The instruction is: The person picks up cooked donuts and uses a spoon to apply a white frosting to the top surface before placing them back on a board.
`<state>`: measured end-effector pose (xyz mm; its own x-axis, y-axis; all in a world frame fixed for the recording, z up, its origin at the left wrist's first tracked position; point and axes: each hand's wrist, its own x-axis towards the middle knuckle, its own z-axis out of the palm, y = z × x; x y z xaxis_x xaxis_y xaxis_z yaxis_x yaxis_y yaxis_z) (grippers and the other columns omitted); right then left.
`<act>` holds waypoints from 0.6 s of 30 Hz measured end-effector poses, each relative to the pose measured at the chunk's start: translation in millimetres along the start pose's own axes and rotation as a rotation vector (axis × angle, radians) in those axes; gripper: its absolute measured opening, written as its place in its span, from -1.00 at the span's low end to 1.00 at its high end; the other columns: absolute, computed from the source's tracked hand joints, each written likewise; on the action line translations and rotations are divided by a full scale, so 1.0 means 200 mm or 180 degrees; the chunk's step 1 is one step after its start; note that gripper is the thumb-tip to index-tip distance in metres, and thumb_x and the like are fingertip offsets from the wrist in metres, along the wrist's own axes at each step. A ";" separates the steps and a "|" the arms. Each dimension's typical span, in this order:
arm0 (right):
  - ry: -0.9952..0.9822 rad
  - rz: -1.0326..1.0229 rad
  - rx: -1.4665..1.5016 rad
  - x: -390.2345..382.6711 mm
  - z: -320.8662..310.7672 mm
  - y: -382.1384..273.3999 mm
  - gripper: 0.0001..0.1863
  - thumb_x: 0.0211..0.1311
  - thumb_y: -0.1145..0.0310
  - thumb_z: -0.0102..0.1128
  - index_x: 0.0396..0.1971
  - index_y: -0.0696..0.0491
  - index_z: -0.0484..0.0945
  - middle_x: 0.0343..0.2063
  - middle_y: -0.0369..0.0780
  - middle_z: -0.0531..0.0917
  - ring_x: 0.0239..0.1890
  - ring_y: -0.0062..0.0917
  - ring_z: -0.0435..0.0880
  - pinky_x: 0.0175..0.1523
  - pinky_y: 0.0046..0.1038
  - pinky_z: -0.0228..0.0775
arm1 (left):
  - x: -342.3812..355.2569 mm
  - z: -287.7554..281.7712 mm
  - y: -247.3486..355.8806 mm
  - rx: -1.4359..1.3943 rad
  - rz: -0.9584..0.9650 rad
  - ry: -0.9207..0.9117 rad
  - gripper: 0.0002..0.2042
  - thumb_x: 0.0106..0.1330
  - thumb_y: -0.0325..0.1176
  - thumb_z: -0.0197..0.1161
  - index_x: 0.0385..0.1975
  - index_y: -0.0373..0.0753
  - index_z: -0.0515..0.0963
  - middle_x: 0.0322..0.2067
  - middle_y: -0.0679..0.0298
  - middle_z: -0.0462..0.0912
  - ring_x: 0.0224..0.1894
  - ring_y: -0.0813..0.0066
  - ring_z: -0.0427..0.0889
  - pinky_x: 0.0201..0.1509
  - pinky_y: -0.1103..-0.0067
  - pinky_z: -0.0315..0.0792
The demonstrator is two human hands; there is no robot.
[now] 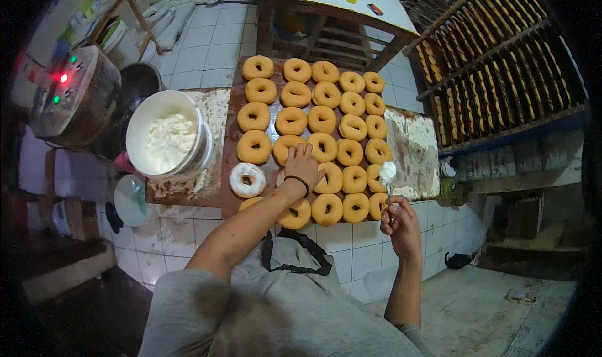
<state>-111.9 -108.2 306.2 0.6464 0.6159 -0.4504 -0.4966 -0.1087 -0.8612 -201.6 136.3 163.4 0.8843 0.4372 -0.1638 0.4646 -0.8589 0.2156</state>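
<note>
Rows of ring doughnuts (254, 147) cover a brown board (233, 94); one (247, 180) near the front left has a white coating. My left hand (298, 172) reaches over the middle rows, fingers apart and bent, fingertips touching a plain doughnut (282, 145); what lies beneath the palm is partly hidden. At the board's right front, my right hand (401, 225) grips the handle of a utensil carrying a blob of white cream (387, 172). Left of the board stands a white bucket (169, 141) of cream.
A machine with lit buttons (75, 100) stands far left beside a dark bowl (135, 81). A white-topped table (332, 9) is behind the board. Racks of filled trays (495, 75) fill the right. A small white basin (132, 213) sits below the bucket, and the worktop (417, 150) extends rightward.
</note>
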 end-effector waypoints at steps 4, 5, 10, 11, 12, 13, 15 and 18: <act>0.0288 0.0197 0.0228 -0.10 -0.25 0.10 -0.83 0.37 0.38 0.08 -0.10 0.05 0.42 -0.56 -0.32 0.49 -0.58 -0.71 0.40 -0.52 -0.65 0.21 | 0.06 0.11 0.13 0.0006 -0.0166 0.0028 -0.48 0.21 0.10 0.25 -0.12 -0.30 0.64 0.06 0.14 0.41 0.13 0.18 0.29 0.19 0.27 0.18; 0.0320 0.0206 0.0282 -0.10 -0.30 0.13 -0.83 0.37 0.37 0.09 -0.10 0.04 0.43 -0.56 -0.32 0.49 -0.58 -0.71 0.40 -0.52 -0.65 0.21 | 0.05 0.10 0.14 -0.0369 -0.0094 0.0316 -0.50 0.15 0.02 0.32 -0.09 -0.29 0.59 0.00 0.12 0.44 0.10 0.16 0.37 0.16 0.28 0.27; -0.0046 0.0227 -0.0093 -0.06 -0.38 0.13 -0.79 0.38 0.36 0.11 -0.04 0.03 0.46 -0.55 -0.33 0.50 -0.60 -0.73 0.37 -0.52 -0.67 0.15 | -0.03 0.05 0.08 -0.4650 -0.0255 0.0117 -0.56 0.26 -0.27 0.25 0.09 -0.32 0.40 -0.07 0.12 0.57 -0.11 0.25 0.64 -0.02 0.29 0.57; -0.0136 0.0220 -0.0215 -0.05 -0.36 0.12 -0.78 0.38 0.35 0.14 -0.03 0.04 0.51 -0.52 -0.36 0.53 -0.56 -0.75 0.40 -0.51 -0.68 0.14 | -0.09 -0.07 0.10 -0.5959 -0.0553 -0.0374 -0.57 0.29 -0.29 0.22 0.12 -0.31 0.38 -0.06 0.14 0.57 -0.09 0.28 0.65 0.02 0.30 0.59; -0.0239 0.0161 -0.0392 -0.03 -0.30 0.10 -0.78 0.38 0.34 0.15 -0.03 0.05 0.53 -0.52 -0.37 0.53 -0.55 -0.76 0.41 -0.51 -0.69 0.14 | -0.14 -0.15 0.10 -0.7264 -0.0864 -0.0894 -0.58 0.33 -0.30 0.19 0.14 -0.31 0.37 -0.05 0.15 0.58 -0.07 0.30 0.65 0.06 0.30 0.60; -0.0347 0.0100 -0.0570 -0.02 -0.24 0.08 -0.77 0.38 0.33 0.16 -0.03 0.05 0.55 -0.52 -0.38 0.53 -0.54 -0.76 0.42 -0.50 -0.69 0.14 | -0.16 -0.06 0.06 -0.7931 -0.0688 -0.1015 -0.61 0.39 -0.33 0.10 0.17 -0.31 0.36 -0.04 0.16 0.58 0.01 0.32 0.65 0.17 0.31 0.58; -0.0923 0.0032 -0.0776 0.03 -0.16 0.00 -0.74 0.40 0.33 0.20 0.02 0.07 0.60 -0.45 -0.41 0.55 -0.40 -0.76 0.49 -0.35 -0.70 0.30 | -0.26 -0.14 0.09 -0.8267 -0.0678 -0.1235 -0.53 0.41 -0.14 0.07 0.19 -0.33 0.38 0.04 0.10 0.58 0.04 0.30 0.64 0.16 0.33 0.57; -0.1394 -0.0275 -0.1312 0.11 -0.06 -0.07 -0.73 0.40 0.34 0.19 0.02 0.10 0.62 -0.35 -0.38 0.64 -0.37 -0.77 0.50 -0.29 -0.69 0.34 | -0.38 -0.20 0.16 -0.8567 -0.0618 -0.1529 -0.41 0.43 0.06 -0.02 0.21 -0.35 0.40 0.11 0.06 0.57 0.09 0.26 0.62 0.25 0.33 0.49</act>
<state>-83.4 -103.3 305.3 0.3324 0.8903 -0.3112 -0.1310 -0.2832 -0.9501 -251.9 87.3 220.6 0.9550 0.0932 -0.2816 -0.0670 0.9926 0.1014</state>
